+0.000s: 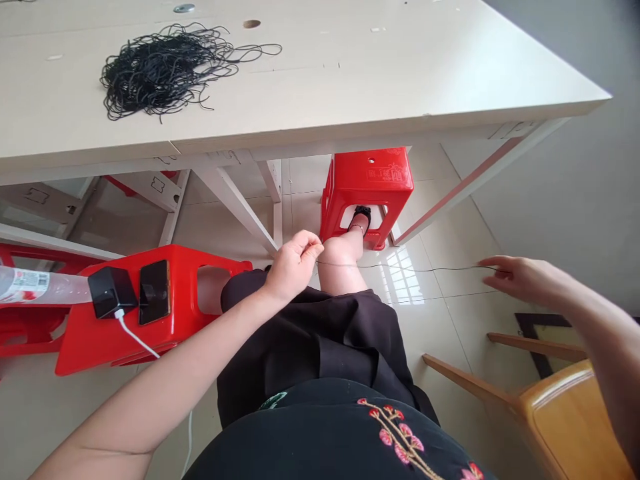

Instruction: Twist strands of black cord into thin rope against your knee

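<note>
In the head view, a seated person holds a thin black cord [435, 269] nearly straight in front of a white table's [400, 73] near edge; the left hand [296, 265] pinches it between thumb and forefinger beside the bare knee [340, 255]; the right hand [523, 277], slightly blurred, grasps it well apart, over open tiled floor [430, 320]; a tangled heap of black cords [155, 73] lies back from the table's edge; a wooden chair [570, 413] stands near the right arm.

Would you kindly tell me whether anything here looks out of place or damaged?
The black cord on the table lies in a loose tangle, with loops and ends straying outward. The table also shows small pale marks, perhaps chips or scraps; I cannot tell which.
</note>
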### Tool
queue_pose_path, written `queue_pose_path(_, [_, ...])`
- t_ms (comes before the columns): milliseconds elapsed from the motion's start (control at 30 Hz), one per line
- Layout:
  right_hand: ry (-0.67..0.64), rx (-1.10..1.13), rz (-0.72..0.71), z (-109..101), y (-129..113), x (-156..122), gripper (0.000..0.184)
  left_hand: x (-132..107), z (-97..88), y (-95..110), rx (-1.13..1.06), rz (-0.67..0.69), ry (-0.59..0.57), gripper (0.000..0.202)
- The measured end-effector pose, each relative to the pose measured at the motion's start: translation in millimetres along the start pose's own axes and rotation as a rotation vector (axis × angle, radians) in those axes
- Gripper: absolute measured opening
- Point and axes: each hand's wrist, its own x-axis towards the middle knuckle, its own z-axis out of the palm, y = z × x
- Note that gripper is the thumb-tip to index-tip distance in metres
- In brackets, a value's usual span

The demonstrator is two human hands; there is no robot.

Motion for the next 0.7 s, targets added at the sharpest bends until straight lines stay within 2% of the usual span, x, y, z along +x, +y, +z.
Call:
queue_pose_path(33, [0.049, -0.088, -0.034, -1, 0, -1, 0.022, -1, 6.2, 2, 0.071, 0.015, -0.040, 0.010])
queue_pose_path(100, [0.068, -0.171, 0.071, 12, -24, 8, 0.039, -5, 21.0, 7, 0.174, 0.083, -0.113, 0.009])
queue_pose_path(133, [0.025, -0.100, 0.091, 24, -44, 18, 0.050, -7, 28.5, 10, 0.207, 0.139, -0.142, 0.009])
queue_pose_path(200, [-0.099, 0.194, -0.053, 56, -85, 42, 0.075, -10, 40.5, 16, 0.243, 0.286, -0.189, 0.011])
queue_pose_path(233, [-0.135, 0.326, -0.089, 74, -102, 53, 0.080, -11, 44.1, 19, 0.252, 0.363, -0.206, 0.011])
queue_pose_path(300, [-0.215, 0.624, -0.032, 105, -120, 66, 0.089, -11, 46.2, 21, 0.276, 0.498, -0.203, 0.013])
queue_pose_path(333, [-0.265, 0.755, 0.058, 117, -122, 68, 0.084, -10, 45.2, 21, 0.296, 0.544, -0.179, 0.013])
queue_pose_path(400, [-0.353, 0.931, 0.286, 132, -117, 64, 0.061, -8, 41.5, 18, 0.349, 0.588, -0.106, 0.013])
queue_pose_path(433, [-0.366, 0.966, 0.396, 135, -112, 60, 0.047, -7, 39.8, 14, 0.374, 0.587, -0.075, 0.013])
queue_pose_path(500, [-0.336, 0.957, 0.548, 135, -101, 49, 0.037, -6, 39.0, 4, 0.402, 0.561, -0.058, 0.014])
queue_pose_path(567, [-0.288, 0.914, 0.628, 129, -92, 39, 0.035, -9, 42.4, -8, 0.398, 0.510, -0.078, 0.014])
queue_pose_path(700, [-0.349, 0.838, 0.699, 118, -81, 26, 0.036, -22, 56.2, -26, 0.274, 0.302, -0.190, 0.011])
